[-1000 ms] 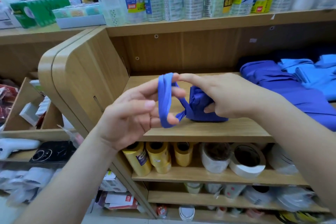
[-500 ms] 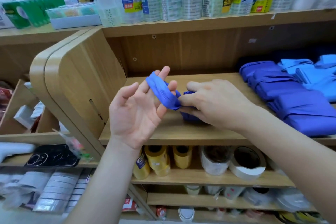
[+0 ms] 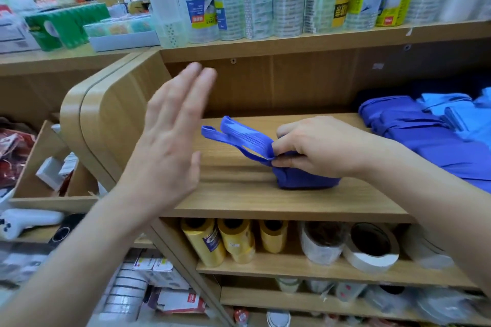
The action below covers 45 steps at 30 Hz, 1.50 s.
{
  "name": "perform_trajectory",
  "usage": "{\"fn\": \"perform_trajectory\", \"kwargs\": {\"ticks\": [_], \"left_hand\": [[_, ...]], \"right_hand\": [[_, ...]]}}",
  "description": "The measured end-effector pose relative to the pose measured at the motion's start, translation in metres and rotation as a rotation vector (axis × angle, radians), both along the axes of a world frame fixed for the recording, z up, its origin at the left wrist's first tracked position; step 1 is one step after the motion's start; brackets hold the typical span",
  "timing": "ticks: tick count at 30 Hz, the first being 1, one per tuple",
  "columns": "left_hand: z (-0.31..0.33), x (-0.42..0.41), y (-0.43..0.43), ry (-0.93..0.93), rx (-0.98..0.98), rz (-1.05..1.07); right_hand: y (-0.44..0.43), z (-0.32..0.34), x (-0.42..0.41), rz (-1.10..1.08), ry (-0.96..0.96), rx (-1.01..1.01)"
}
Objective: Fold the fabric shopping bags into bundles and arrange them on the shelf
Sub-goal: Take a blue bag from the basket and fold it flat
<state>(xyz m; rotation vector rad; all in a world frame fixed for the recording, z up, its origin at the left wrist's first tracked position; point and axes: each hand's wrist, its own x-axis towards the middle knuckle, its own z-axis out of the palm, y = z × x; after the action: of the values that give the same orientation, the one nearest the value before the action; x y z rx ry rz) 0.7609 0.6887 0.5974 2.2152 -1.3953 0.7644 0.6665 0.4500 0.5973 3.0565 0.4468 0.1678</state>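
Fingers of the right hand pinch the blue bag bundle on the shelf, its handles loose; the left hand hovers flat, empty. Flat bags piled nearby probably await bundling.

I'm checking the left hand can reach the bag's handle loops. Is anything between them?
Nothing visible. The left hand is open, raised just left of the handle loops, with only air above the shelf between. The right hand pinches the loops' base on the blue bundle.

Matt blue cloth bundle on smooth light-wood shelf.
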Motion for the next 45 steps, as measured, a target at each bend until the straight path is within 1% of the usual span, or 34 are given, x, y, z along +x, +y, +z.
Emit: {"fn": "perform_trajectory", "kwargs": {"ticks": [1,2,3,4,5,6,7,8,9,12,14,15,17,18,20,21,23,24,25,27,29,30,32,33,35,37,38,39,40,41,42,43,44,45], "left_hand": [[0.007,0.006,-0.006,-0.149,0.114,-0.019],[0.013,0.010,-0.014,-0.216,0.203,-0.075],[0.014,0.016,-0.020,-0.221,0.261,-0.161],[0.016,0.019,-0.024,-0.171,0.275,-0.256],[0.016,0.018,-0.023,-0.038,0.238,-0.333],[0.018,0.012,-0.021,0.174,0.176,-0.376],[0.021,0.007,-0.019,0.434,0.112,-0.402],[0.022,0.003,-0.017,0.654,0.036,-0.431],[0.023,-0.001,-0.016,0.805,-0.040,-0.475],[0.024,-0.002,-0.013,1.060,-0.333,-0.584],[0.019,0.001,-0.016,1.264,-0.497,-0.642],[0.015,0.003,-0.017,1.364,-0.535,-0.658],[0.008,0.007,-0.017,1.563,-0.526,-0.695],[0.004,0.008,-0.017,1.643,-0.491,-0.722],[0.003,0.008,-0.019,1.751,-0.418,-0.737],[0.004,0.008,-0.021,1.785,-0.400,-0.728],[0.008,0.007,-0.026,1.816,-0.385,-0.713],[0.011,0.005,-0.029,1.818,-0.377,-0.714],[0.014,0.003,-0.032,1.817,-0.371,-0.724],[0.019,-0.001,-0.037,1.811,-0.393,-0.761],[0.022,-0.006,-0.040,1.814,-0.503,-0.745],[0.020,-0.008,-0.041,1.833,-0.592,-0.690],[0.011,-0.013,-0.042,1.867,-0.749,-0.503],[0.005,-0.016,-0.042,1.867,-0.778,-0.407],[-0.007,-0.016,-0.039,1.814,-0.727,-0.267],[-0.011,-0.012,-0.034,1.663,-0.629,-0.216],[-0.009,-0.010,-0.029,1.542,-0.600,-0.225],[-0.005,-0.009,-0.023,1.376,-0.566,-0.265],[0.000,-0.007,-0.018,1.167,-0.486,-0.331],[0.007,-0.007,-0.014,0.949,-0.335,-0.397],[0.011,-0.008,-0.013,0.725,-0.130,-0.423],[0.013,-0.009,-0.015,0.457,0.066,-0.404],[0.011,-0.007,-0.018,0.227,0.203,-0.374],[0.009,-0.006,-0.021,0.123,0.268,-0.365]], "right_hand": [[0.000,0.001,0.000,0.013,0.004,0.010],[0.000,0.001,0.000,0.029,0.009,0.020],[0.000,0.001,-0.001,0.038,0.020,0.030],[0.000,0.001,-0.001,0.037,0.032,0.037],[-0.001,0.000,-0.002,0.031,0.038,0.044],[-0.003,-0.001,-0.003,0.025,0.035,0.061],[-0.005,-0.001,-0.004,0.019,0.028,0.098],[-0.007,-0.002,-0.005,0.013,0.025,0.164],[-0.007,-0.002,-0.005,0.016,0.032,0.258],[0.000,-0.004,-0.008,0.055,0.080,0.535],[0.001,-0.006,-0.013,0.062,0.074,0.669],[0.000,-0.005,-0.016,0.049,0.063,0.720],[-0.002,-0.002,-0.021,0.027,0.045,0.769],[-0.002,-0.001,-0.023,0.025,0.049,0.747],[0.002,0.003,-0.026,0.023,0.062,0.610],[0.005,0.005,-0.028,0.021,0.066,0.493],[0.011,0.011,-0.029,-0.003,0.075,0.172],[0.014,0.013,-0.028,-0.023,0.075,0.044],[0.017,0.015,-0.026,-0.046,0.060,-0.033],[0.021,0.015,-0.021,-0.063,-0.009,-0.056],[0.017,0.010,-0.019,-0.067,-0.097,0.033],[0.013,0.006,-0.019,-0.063,-0.136,0.080],[0.004,-0.002,-0.021,-0.024,-0.196,0.170],[0.000,-0.006,-0.023,-0.006,-0.210,0.229],[-0.005,-0.008,-0.022,0.001,-0.187,0.326],[-0.009,-0.007,-0.021,0.004,-0.117,0.404],[-0.010,-0.006,-0.020,0.004,-0.078,0.447],[-0.011,-0.005,-0.020,-0.001,-0.037,0.496],[-0.012,-0.004,-0.020,-0.003,0.005,0.552],[-0.013,-0.004,-0.021,0.002,0.050,0.607],[-0.015,-0.004,-0.021,0.012,0.092,0.656],[-0.016,-0.004,-0.021,0.025,0.131,0.693],[-0.016,-0.004,-0.021,0.036,0.167,0.725],[-0.017,-0.003,-0.021,0.040,0.202,0.754]]}}
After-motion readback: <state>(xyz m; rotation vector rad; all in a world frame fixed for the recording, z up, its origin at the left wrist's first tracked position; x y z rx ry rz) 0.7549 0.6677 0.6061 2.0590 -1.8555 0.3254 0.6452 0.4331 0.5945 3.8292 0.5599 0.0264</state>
